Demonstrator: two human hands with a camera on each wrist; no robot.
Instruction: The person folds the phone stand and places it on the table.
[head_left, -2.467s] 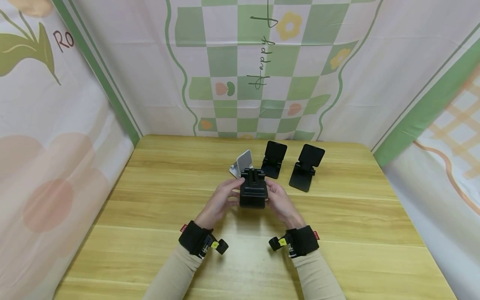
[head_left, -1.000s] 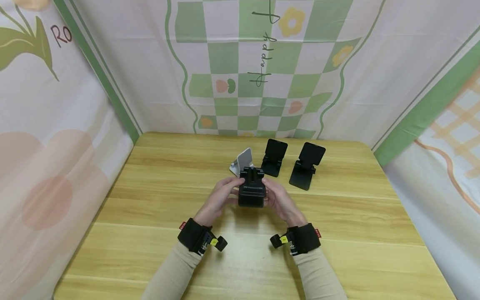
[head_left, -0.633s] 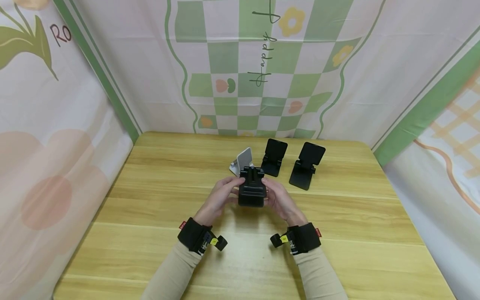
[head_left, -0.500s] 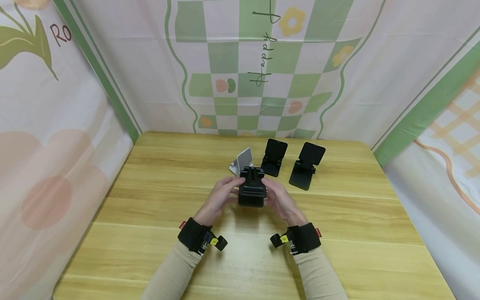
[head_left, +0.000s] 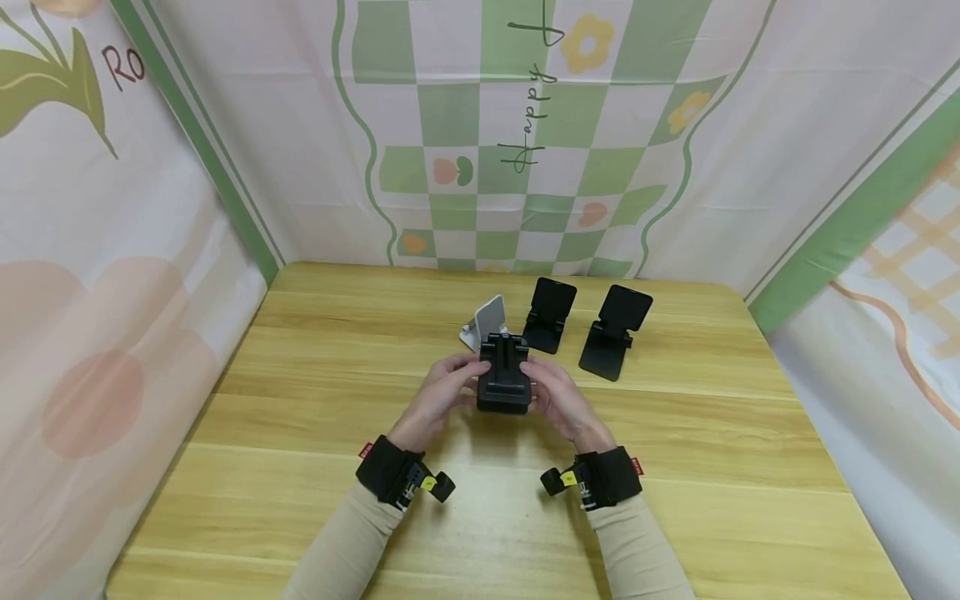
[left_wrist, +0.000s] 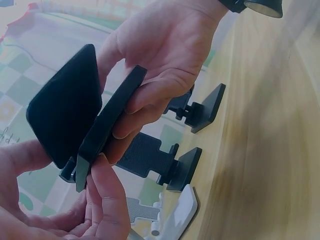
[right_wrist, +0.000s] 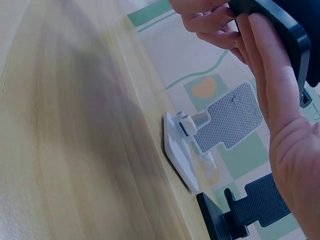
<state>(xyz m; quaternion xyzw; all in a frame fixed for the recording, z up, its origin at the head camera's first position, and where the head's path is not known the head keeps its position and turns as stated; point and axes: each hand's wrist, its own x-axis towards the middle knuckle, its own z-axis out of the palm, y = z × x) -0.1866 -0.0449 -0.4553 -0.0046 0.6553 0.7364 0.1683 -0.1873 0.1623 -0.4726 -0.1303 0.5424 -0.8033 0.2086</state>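
Observation:
A black folding phone stand is held up over the table between both hands. My left hand grips its left side, thumb on the upper plate and fingers beneath. My right hand grips the right side in the same way. In the left wrist view the stand's two plates meet at a hinge and stand apart in a narrow V. Fingers of the right hand lie along the lower plate there, while the left hand is near the hinge. The right wrist view shows only part of the stand.
Behind the held stand is a white phone stand, partly hidden by it. Two more black phone stands, a middle one and a right one, stand unfolded on the wooden table. Patterned cloth hangs at the back and sides.
The held stand's upper plate has tilted down toward its lower plate, so the gap at the front looks smaller. Both thumbs have shifted slightly down the plate.

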